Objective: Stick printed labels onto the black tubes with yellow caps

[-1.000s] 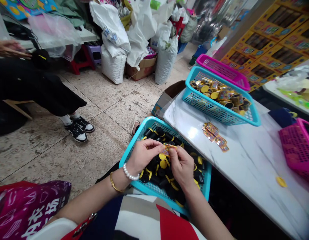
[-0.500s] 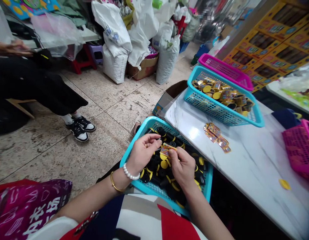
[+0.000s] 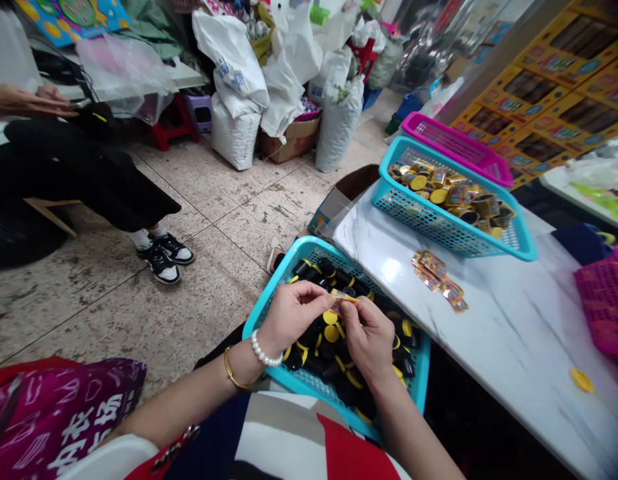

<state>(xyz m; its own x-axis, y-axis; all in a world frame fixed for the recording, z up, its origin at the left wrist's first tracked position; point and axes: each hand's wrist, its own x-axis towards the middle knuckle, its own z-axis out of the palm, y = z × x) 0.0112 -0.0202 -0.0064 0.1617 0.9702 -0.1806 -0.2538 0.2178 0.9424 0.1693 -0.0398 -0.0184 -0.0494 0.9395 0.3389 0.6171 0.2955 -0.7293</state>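
Observation:
Between my hands is a small printed shrink sleeve (image 3: 343,295), orange and shiny. The fingertips of my left hand (image 3: 299,313) pinch its left end, and my right hand (image 3: 369,331) grips its right end. Both hands are over a blue plastic basket (image 3: 261,312) on my lap. Inside it lie many small black pots (image 3: 333,369) with yellow lids. On the marble-patterned table to the right is a loose pile of the same flat printed sleeves (image 3: 440,279). Part of the held sleeve is hidden by my fingers.
A second blue basket (image 3: 439,223) on the table holds pots wrapped in printed sleeves, with a pink basket (image 3: 459,150) behind it. One yellow lid (image 3: 582,380) lies on the table (image 3: 513,333). A person (image 3: 89,160) sits at the left. White sacks (image 3: 236,127) stand beyond.
My left fingers have moved right and taken hold of the sleeve's left end. The sleeve has tilted so it shows more edge-on. The view has shifted slightly.

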